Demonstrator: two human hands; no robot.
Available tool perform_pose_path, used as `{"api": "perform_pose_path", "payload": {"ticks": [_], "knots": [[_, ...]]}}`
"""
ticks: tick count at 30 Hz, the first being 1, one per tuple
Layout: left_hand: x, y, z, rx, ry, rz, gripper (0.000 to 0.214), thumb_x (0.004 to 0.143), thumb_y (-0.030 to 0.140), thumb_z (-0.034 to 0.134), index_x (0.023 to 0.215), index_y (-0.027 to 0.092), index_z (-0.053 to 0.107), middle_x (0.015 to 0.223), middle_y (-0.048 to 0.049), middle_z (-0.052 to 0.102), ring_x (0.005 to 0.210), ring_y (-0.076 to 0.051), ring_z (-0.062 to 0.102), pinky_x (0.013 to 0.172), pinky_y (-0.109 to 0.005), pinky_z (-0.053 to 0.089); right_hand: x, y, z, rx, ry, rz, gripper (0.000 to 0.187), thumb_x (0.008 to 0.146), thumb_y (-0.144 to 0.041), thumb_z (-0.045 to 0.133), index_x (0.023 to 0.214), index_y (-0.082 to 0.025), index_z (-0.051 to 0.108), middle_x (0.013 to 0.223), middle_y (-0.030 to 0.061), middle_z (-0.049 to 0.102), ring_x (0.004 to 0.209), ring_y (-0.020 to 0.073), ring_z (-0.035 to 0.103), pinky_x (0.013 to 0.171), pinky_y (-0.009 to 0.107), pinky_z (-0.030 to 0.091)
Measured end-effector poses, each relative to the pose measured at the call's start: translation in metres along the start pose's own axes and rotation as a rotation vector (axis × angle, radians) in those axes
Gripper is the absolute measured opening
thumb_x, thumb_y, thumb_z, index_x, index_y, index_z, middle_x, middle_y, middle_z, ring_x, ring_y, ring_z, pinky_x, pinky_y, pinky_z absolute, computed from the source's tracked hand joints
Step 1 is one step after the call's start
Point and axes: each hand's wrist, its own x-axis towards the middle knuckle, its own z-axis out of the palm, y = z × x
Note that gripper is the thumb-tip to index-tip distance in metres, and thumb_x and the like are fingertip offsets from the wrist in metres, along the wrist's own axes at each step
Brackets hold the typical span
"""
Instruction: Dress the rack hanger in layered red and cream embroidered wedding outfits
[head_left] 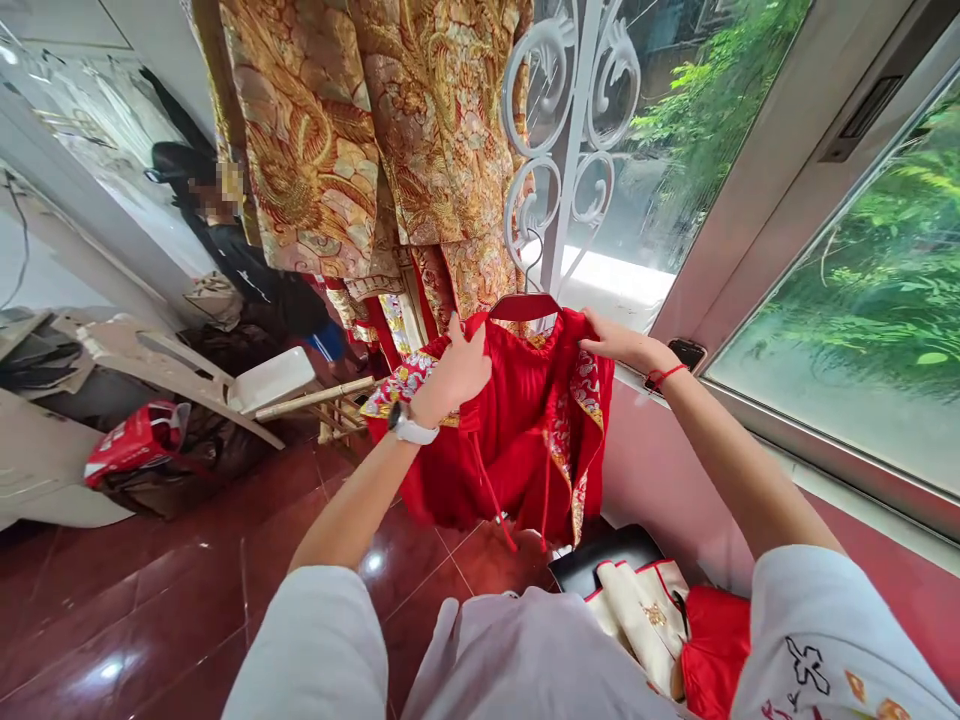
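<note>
A red garment with colourful embroidered trim and two hanging cords is spread in front of me, on a dark red hanger with a metal hook. My left hand, with a white-strapped watch on its wrist, is closed on the garment's left shoulder area, the index finger raised. At the opposite shoulder, my right hand pinches the cloth near the hanger's end; a red string circles that wrist. Parts of the fingers are hidden behind the fabric.
Gold embroidered robes hang just beyond, beside a white scrollwork stand. Glass windows line the right side. Below lie cream and red clothes. A white chair, a red bag and another person are at left.
</note>
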Motion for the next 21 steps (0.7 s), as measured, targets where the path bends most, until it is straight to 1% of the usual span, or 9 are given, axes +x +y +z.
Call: {"api": "perform_pose_path", "payload": {"ticks": [2,4,6,9,12,15,18,19,21], "knots": [[0.005,-0.030,0.006,-0.124,0.016,0.049,0.063,0.093,0.018,0.041,0.155,0.023,0.035,0.166,-0.0173,0.021,0.145,-0.034,0.044,0.114,-0.045,0.044,0.001,-0.001,0.006,-0.035,0.000,0.066,0.035,0.081,-0.040,0.063,0.108,-0.021,0.052,0.106,0.0125,0.068,0.093,0.0305,0.063,0.084,0.046,0.053],[0.007,-0.056,0.002,-0.276,0.015,0.105,0.063,0.091,0.016,0.044,0.152,0.032,0.039,0.163,-0.0116,0.030,0.144,-0.028,0.046,0.112,-0.042,0.047,0.002,-0.002,0.014,-0.101,0.066,0.148,0.040,0.082,-0.047,0.062,0.109,-0.020,0.051,0.107,0.0157,0.067,0.094,0.0334,0.063,0.083,0.048,0.052],[0.009,-0.078,-0.007,-0.435,-0.020,0.116,0.065,0.088,0.017,0.051,0.149,0.035,0.040,0.158,-0.0108,0.037,0.127,-0.022,0.060,0.103,-0.039,0.054,0.002,-0.002,0.022,-0.142,0.131,0.185,0.034,0.085,-0.044,0.059,0.107,-0.020,0.051,0.105,0.0168,0.067,0.092,0.0338,0.063,0.081,0.047,0.050],[0.015,-0.103,-0.021,-0.577,-0.083,0.046,0.068,0.083,0.029,0.066,0.146,0.029,0.043,0.150,-0.0145,0.050,0.102,-0.017,0.070,0.089,-0.036,0.059,0.002,-0.002,0.029,-0.119,0.149,0.152,0.022,0.086,-0.034,0.053,0.104,-0.021,0.051,0.097,0.0148,0.069,0.086,0.0316,0.063,0.075,0.041,0.048],[0.025,-0.111,-0.029,-0.429,-0.151,-0.012,0.075,0.073,0.044,0.080,0.139,0.019,0.055,0.128,-0.0157,0.068,0.093,-0.024,0.072,0.087,-0.040,0.058,0.002,-0.002,0.031,-0.088,0.145,0.112,0.020,0.085,-0.031,0.050,0.103,-0.022,0.051,0.094,0.0133,0.069,0.083,0.0307,0.062,0.072,0.039,0.047],[0.028,-0.101,-0.028,-0.062,-0.077,-0.014,0.070,0.071,0.053,0.082,0.127,0.015,0.066,0.111,-0.0166,0.074,0.099,-0.035,0.072,0.088,-0.044,0.056,0.000,-0.003,0.029,-0.086,0.152,0.112,0.018,0.085,-0.031,0.048,0.101,-0.022,0.049,0.096,0.0137,0.068,0.084,0.0308,0.062,0.074,0.039,0.047],[0.025,-0.090,-0.027,0.246,0.002,-0.001,0.056,0.077,0.059,0.076,0.112,0.016,0.073,0.108,-0.0191,0.075,0.110,-0.041,0.068,0.090,-0.047,0.055,-0.003,-0.003,0.025,-0.078,0.146,0.104,0.018,0.084,-0.031,0.047,0.100,-0.022,0.047,0.094,0.0140,0.066,0.083,0.0310,0.060,0.075,0.041,0.046],[0.026,-0.090,-0.027,0.291,0.013,0.007,0.055,0.078,0.061,0.075,0.111,0.017,0.074,0.109,-0.0194,0.075,0.112,-0.042,0.067,0.091,-0.048,0.054,-0.003,-0.003,0.023,-0.070,0.134,0.099,0.018,0.083,-0.031,0.047,0.098,-0.022,0.046,0.093,0.0134,0.065,0.082,0.0307,0.058,0.075,0.041,0.046],[0.034,-0.098,-0.030,0.270,0.027,0.079,0.059,0.078,0.061,0.074,0.119,0.019,0.071,0.118,-0.0182,0.073,0.118,-0.041,0.064,0.098,-0.050,0.052,-0.004,-0.003,0.021,-0.049,0.100,0.087,0.016,0.082,-0.032,0.047,0.095,-0.023,0.044,0.089,0.0116,0.063,0.079,0.0293,0.056,0.075,0.042,0.045]]}}
